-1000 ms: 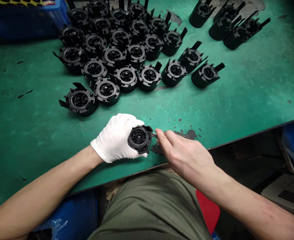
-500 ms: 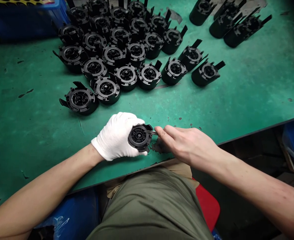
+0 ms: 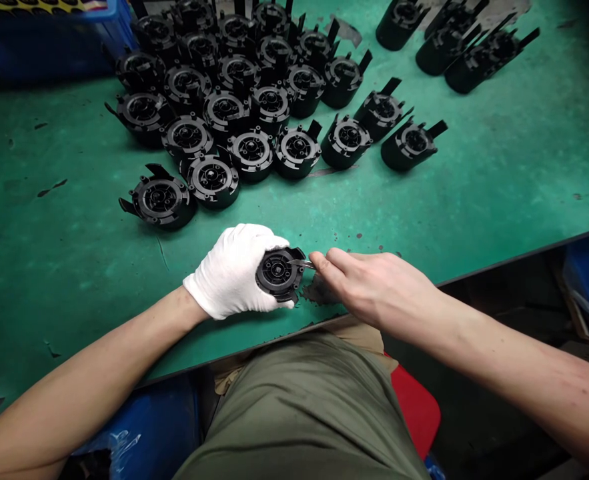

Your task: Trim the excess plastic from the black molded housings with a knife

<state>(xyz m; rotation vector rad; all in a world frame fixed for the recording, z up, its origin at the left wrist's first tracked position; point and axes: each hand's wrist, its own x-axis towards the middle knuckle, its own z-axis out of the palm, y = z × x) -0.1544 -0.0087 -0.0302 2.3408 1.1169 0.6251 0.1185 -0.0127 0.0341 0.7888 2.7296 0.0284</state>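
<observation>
My left hand (image 3: 231, 270), in a white glove, is wrapped round a black round plastic housing (image 3: 277, 268) near the table's front edge. The housing's ribbed, ring-shaped face points up at me, and prongs stick out at its rim. My bare right hand (image 3: 349, 277) is closed on slim metal tweezers (image 3: 307, 265), most of which its fingers hide. The thin metal tip reaches over the right side of the housing's face; I cannot tell whether it grips anything there. Beyond my hands stand several similar black housings (image 3: 213, 177) in a close group.
The green table (image 3: 74, 247) has dark scuffs and worn patches. More black housings (image 3: 441, 50) stand at the back right. A blue bin (image 3: 49, 47) is at the back left, another blue container (image 3: 149, 427) below the front edge. A red seat (image 3: 414, 403) shows beside my lap.
The metal tip has moved a little left, further over the housing's face. My left hand keeps its hold almost unmoved, and the view has shifted very slightly.
</observation>
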